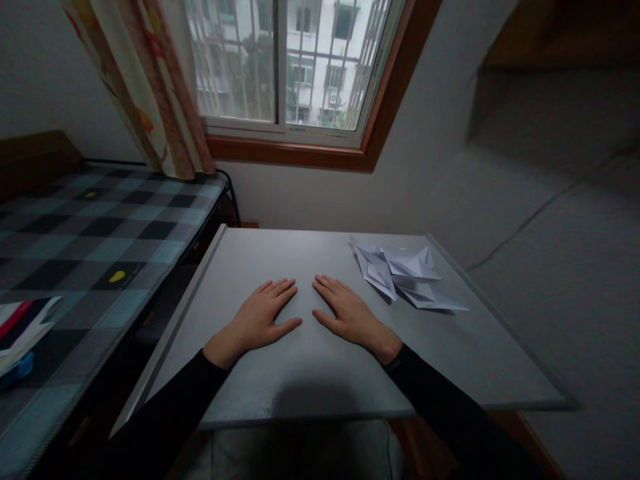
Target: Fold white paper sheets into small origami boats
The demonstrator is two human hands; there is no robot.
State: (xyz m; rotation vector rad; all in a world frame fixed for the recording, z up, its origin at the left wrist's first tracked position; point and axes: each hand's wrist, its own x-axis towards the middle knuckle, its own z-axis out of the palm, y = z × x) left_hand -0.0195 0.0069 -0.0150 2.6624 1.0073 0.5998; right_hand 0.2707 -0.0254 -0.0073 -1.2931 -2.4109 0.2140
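My left hand (pixel 260 317) lies flat, palm down, on the grey table top (pixel 300 373), fingers stretched out and close together, holding nothing. My right hand (pixel 347 313) rests flat beside it in the same way, fingertips angled toward the left hand, a small gap between them. A heap of folded white paper pieces (pixel 407 273) lies on the table at the far right, a little beyond my right hand and not touched by it. Both arms wear black sleeves.
A bed with a checked cover (pixel 100 233) stands to the left, with a gap between it and the table. Papers (pixel 20 330) lie on the bed's near corner. A window (pixel 285 60) with a curtain (pixel 145 87) is ahead; the wall runs along the right.
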